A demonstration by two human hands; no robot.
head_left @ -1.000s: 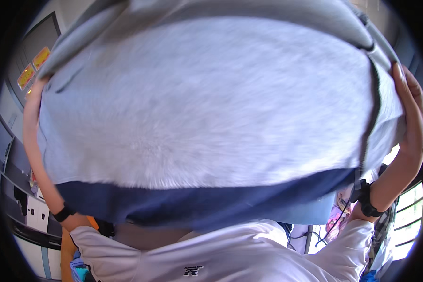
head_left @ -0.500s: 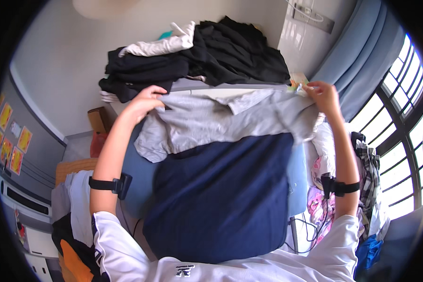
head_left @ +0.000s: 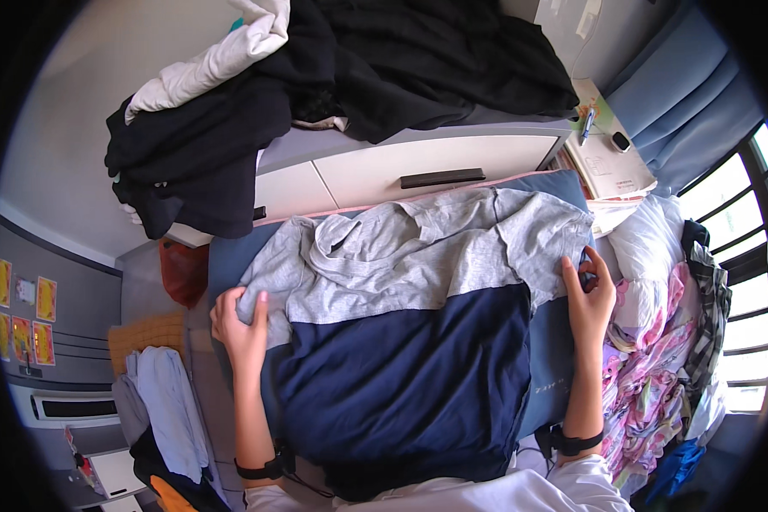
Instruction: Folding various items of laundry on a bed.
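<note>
A short-sleeved T-shirt (head_left: 401, 341), light grey across the top and navy blue below, lies spread on a blue padded surface (head_left: 550, 388). Its neckline is toward the far side, and the navy hem comes near my body. My left hand (head_left: 243, 333) rests at the left sleeve, thumb and fingers apart at the cloth's edge. By the edge of the right sleeve is my right hand (head_left: 590, 299), its thumb and curled fingers apart with a gap between them. The grey cloth is wrinkled around the collar and sleeves.
Black clothes (head_left: 435, 60) and a rolled white garment (head_left: 218, 64) lie on a white drawer cabinet (head_left: 358, 175) beyond. Books (head_left: 602, 166) stand right of it. Pink floral bedding (head_left: 648, 367) lies at right, folded clothes (head_left: 171, 410) at left.
The T-shirt, held up by its shoulders before, now lies on the blue surface. Both hands have come down and nearer, to the sleeves. The view has shifted, showing the cabinet drawers and books.
</note>
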